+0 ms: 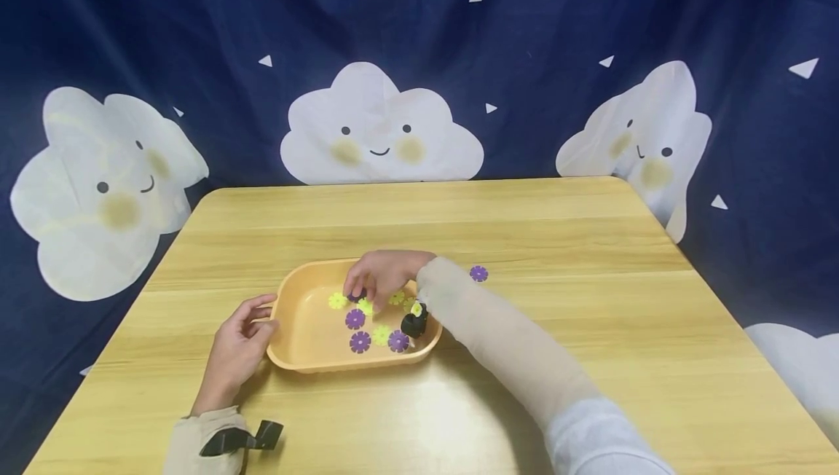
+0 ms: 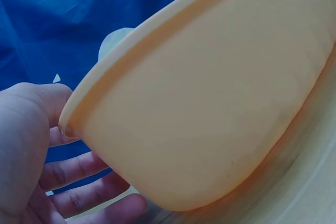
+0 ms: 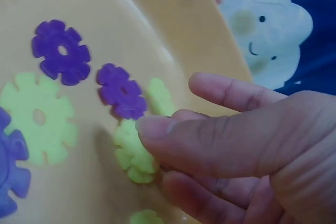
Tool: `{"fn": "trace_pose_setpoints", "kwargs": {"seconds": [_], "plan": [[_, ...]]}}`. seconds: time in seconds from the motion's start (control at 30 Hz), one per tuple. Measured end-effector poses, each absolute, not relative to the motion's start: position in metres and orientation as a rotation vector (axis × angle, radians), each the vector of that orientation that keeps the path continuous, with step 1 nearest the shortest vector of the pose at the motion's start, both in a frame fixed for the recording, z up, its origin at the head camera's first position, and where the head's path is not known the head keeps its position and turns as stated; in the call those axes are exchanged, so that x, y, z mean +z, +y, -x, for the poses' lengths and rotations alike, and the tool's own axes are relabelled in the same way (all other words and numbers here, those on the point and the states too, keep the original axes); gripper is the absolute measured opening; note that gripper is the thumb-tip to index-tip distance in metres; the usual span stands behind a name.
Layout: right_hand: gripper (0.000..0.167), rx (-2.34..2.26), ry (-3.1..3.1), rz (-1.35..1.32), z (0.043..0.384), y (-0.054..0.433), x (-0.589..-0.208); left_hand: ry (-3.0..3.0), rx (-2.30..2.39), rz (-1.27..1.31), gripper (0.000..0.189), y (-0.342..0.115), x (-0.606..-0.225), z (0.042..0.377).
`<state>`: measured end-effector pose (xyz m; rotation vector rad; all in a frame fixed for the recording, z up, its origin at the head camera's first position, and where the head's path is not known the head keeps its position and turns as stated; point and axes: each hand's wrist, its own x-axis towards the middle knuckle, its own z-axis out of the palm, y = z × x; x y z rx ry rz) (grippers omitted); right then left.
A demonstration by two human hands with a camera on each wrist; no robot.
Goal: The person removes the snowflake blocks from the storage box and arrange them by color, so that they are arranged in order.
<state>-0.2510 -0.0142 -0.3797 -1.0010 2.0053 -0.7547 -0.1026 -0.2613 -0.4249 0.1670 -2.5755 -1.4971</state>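
A shallow orange plastic tray [image 1: 301, 367] sits on the table, holding several purple and yellow flower-shaped discs with notched edges. My left hand [image 1: 237, 347] grips the tray's left end; in the left wrist view its thumb hooks over the rim [image 2: 100, 74] and the fingers are below and outside. Over the tray's far side, my right hand [image 1: 387, 276] reaches down with fingers bent and spread apart. A purple disc [image 1: 356, 295] is right under its fingertips. In the right wrist view the thumb covers part of a yellow disc [image 3: 134, 150], near another purple disc [image 3: 122, 92]; nothing shows gripped.
One purple disc [image 1: 479, 273] lies on the wooden table [image 1: 590, 300] outside the tray, beyond the right forearm. A dark blue curtain with white clouds [image 1: 380, 125] hangs behind the table. Black straps [image 1: 242, 438] are on the wrists.
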Motion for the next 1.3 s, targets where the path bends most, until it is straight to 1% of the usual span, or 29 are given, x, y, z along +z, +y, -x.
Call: {"fn": "trace_pose_setpoints", "kwargs": {"seconds": [0.2,0.33,0.6,0.73,0.9,1.0,1.3], "plan": [[0.049,-0.724,1.994,1.008,0.251,-0.024,-0.384,-2.571,-1.514,-0.178,0.041,-0.262,-0.426,0.105],[0.047,-0.686,2.004,1.034,0.251,-0.028,-0.388,-2.566,-1.528,-0.174,0.042,-0.262,-0.426,0.106],[0.04,-0.502,2.045,1.206,0.249,-0.038,-0.395,-2.575,-1.516,-0.162,0.04,-0.262,-0.426,0.105],[0.031,-0.44,2.059,1.238,0.248,-0.04,-0.397,-2.577,-1.519,-0.153,0.04,-0.261,-0.426,0.103],[0.013,-0.444,2.064,1.265,0.248,-0.041,-0.396,-2.564,-1.508,-0.171,0.039,-0.261,-0.427,0.103],[0.006,-0.466,2.064,1.247,0.248,-0.042,-0.395,-2.56,-1.492,-0.177,0.04,-0.262,-0.427,0.103],[0.006,-0.568,2.032,1.183,0.248,-0.039,-0.391,-2.558,-1.475,-0.169,0.039,-0.263,-0.428,0.103]]}}
